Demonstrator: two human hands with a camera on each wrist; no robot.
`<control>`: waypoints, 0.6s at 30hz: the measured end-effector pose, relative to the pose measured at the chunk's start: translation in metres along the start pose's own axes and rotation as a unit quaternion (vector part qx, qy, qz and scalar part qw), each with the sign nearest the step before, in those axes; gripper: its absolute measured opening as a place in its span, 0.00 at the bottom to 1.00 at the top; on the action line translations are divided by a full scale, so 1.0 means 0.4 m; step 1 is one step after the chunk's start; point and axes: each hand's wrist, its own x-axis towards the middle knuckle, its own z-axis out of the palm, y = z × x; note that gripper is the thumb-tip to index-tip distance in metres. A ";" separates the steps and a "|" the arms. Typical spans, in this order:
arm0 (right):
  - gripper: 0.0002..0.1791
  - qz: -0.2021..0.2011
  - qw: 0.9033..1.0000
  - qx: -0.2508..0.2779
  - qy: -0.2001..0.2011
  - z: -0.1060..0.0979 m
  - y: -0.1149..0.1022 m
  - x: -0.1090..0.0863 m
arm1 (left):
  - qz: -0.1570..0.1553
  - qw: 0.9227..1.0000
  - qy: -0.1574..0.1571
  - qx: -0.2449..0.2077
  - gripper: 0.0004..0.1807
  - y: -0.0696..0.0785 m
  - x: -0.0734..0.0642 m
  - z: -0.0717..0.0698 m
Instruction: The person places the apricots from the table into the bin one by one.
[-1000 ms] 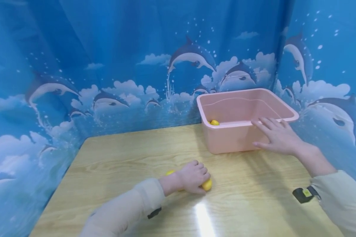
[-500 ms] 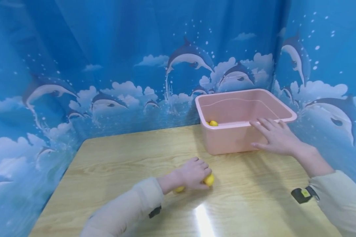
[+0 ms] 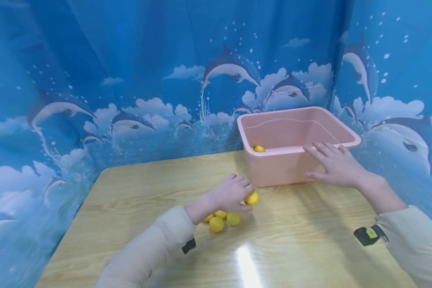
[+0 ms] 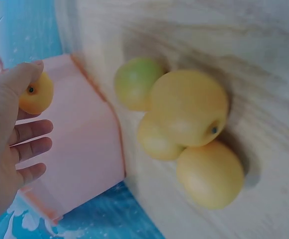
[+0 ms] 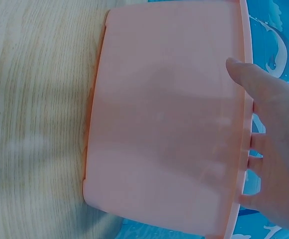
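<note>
Tabletop [image 3: 147, 192]: left hand [image 3: 232, 195] pinching fruit [image 3: 252, 199], right hand [image 3: 338, 166] spread on tub [image 3: 279, 171]

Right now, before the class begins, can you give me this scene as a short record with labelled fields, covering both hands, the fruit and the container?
Left hand: holds one yellow fruit
Right hand: at the near rim of the pink bin, fingers reaching over it
Loose fruit: four in a cluster on the table; three yellow, one greenish
Bin: upright, open-topped
Fruit inside: yellow, at the bin's left end; full count hidden
Surface: wood-grain table
Backdrop: blue dolphin curtain
</note>
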 end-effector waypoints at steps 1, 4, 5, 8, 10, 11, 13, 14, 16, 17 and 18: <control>0.44 0.001 1.000 0.000 0.000 0.000 0.000 0.000 | -0.002 1.000 0.003 0.003 0.24 -0.005 0.000 -0.006; 0.44 0.002 1.000 0.000 -0.001 -0.001 -0.001 -0.001 | -0.007 1.000 0.012 0.005 0.25 -0.017 0.002 -0.021; 0.44 0.003 1.000 0.001 -0.002 -0.002 -0.001 -0.001 | -0.009 1.000 0.015 0.005 0.25 -0.020 0.002 -0.025; 0.44 0.005 1.000 0.000 -0.004 -0.003 0.000 -0.002 | -0.011 1.000 0.025 0.006 0.25 -0.030 0.004 -0.034; 0.44 0.005 1.000 0.002 -0.006 -0.004 0.000 -0.002 | -0.013 0.999 0.037 0.005 0.24 -0.037 0.005 -0.039; 0.44 0.005 1.000 0.002 -0.007 -0.004 0.000 -0.001 | -0.015 0.999 0.043 0.001 0.24 -0.040 0.006 -0.043; 0.44 0.006 1.000 0.004 -0.009 -0.005 -0.001 -0.001 | -0.021 0.998 0.057 -0.003 0.24 -0.048 0.007 -0.049; 0.44 0.006 1.000 0.005 -0.009 -0.005 -0.002 -0.001 | -0.025 0.998 0.062 -0.009 0.24 -0.051 0.008 -0.054; 0.44 0.006 1.000 0.006 -0.010 -0.006 -0.002 -0.001 | -0.032 0.997 0.074 -0.018 0.24 -0.060 0.012 -0.064; 0.44 0.006 1.000 0.006 -0.010 -0.006 -0.002 -0.001 | -0.035 0.996 0.078 -0.020 0.24 -0.065 0.013 -0.070; 0.44 0.006 1.000 0.006 -0.010 -0.006 -0.002 -0.001 | -0.040 0.996 0.080 -0.021 0.24 -0.069 0.016 -0.075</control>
